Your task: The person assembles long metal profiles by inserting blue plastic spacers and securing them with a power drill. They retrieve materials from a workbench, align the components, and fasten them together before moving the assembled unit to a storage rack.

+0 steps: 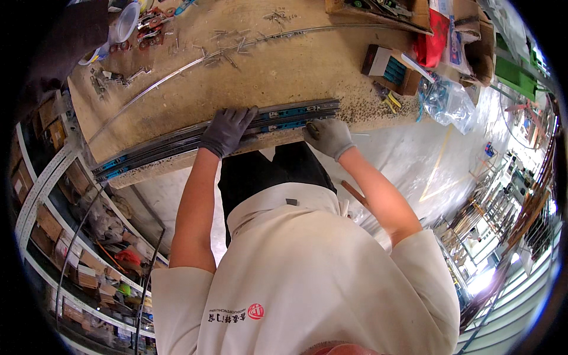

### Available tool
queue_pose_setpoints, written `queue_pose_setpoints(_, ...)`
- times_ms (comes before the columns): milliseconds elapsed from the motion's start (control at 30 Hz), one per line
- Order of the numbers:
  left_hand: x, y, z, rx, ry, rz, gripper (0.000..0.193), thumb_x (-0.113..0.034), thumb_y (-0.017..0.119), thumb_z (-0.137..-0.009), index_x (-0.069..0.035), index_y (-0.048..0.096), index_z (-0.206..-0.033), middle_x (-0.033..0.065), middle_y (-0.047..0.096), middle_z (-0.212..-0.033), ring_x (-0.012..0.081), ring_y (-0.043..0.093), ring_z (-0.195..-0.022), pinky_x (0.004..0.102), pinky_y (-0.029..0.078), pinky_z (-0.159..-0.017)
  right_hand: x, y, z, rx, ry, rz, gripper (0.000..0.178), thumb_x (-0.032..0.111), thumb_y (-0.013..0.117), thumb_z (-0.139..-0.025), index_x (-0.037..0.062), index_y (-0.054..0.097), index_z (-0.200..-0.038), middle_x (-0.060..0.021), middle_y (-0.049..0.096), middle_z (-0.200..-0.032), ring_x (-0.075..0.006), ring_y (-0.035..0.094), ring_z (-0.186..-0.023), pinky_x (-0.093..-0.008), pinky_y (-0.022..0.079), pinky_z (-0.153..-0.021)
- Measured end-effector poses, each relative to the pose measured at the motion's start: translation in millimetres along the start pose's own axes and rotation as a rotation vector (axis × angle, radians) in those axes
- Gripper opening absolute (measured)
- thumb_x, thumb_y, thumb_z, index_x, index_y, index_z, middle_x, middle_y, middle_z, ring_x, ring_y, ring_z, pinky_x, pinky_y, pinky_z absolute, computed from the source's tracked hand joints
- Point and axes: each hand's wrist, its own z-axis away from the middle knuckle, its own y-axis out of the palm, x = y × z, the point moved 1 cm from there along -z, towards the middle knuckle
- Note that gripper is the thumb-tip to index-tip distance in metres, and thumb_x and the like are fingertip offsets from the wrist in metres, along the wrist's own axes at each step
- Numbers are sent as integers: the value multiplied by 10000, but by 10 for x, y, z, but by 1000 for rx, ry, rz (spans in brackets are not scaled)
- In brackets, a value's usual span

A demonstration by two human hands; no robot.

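Several long dark metal profiles (177,142) with blue fittings lie side by side along the table's near edge. My left hand (228,130), in a dark grey glove, rests across them with its fingers stretched out over the bars. Near their right end, my right hand (328,137), in a lighter grey glove, is closed like a fist. Something small, yellow and black, shows at its fingers; its kind is mostly hidden. Blue fittings (284,125) sit in the profiles between the two hands.
On the wooden table (284,65) lie a long thin strip (177,72), scattered small metal pins (231,50), yellow-handled pliers (390,102) and a small open box (391,70). A clear plastic bag (447,103) hangs at the right edge. Shelves (89,260) stand at left.
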Motion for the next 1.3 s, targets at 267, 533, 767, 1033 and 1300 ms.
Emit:
queue_pose_setpoints(267,28,10,18,-30,25,47,806,-399,650,-911,-135,343,-1608,139,509,-1385,355,512,-1247,567,451,-1027,129,-352,-249,306,-173,254,370,418,638,-899,92,777,-791,-170,734,-773,-355,736,-769,-471,593,-723)
queue_pose_setpoints(533,52,59,7,-89,50,-19,898,-584,658,-890,-136,348,-1605,126,532,-1353,348,535,-1199,550,459,-994,96,-395,-474,463,-290,384,335,382,631,-884,97,785,-800,-162,749,-810,-376,739,-789,-499,589,-738)
queue_pose_setpoints(767,50,142,0,-61,45,-59,863,-494,677,-883,-153,354,-1606,122,529,-1396,327,544,-1211,541,462,-996,130,-397,-343,374,-166,276,351,424,645,-889,108,769,-800,-160,736,-797,-374,728,-780,-494,582,-727)
queue_pose_setpoints(1033,17,86,8,-35,35,-17,868,-502,675,-883,-154,349,-1608,143,543,-1397,339,548,-1212,547,450,-1019,373,370,59,-293,535,-299,407,469,675,-909,83,755,-813,-172,742,-847,-398,716,-825,-500,574,-757)
queue_pose_setpoints(1300,27,-11,24,-51,35,-27,887,-561,663,-887,-149,343,-1604,137,542,-1398,339,546,-1227,541,450,-1019,365,169,78,-217,416,-286,345,449,709,-900,108,758,-887,-164,743,-865,-383,716,-835,-477,586,-743)
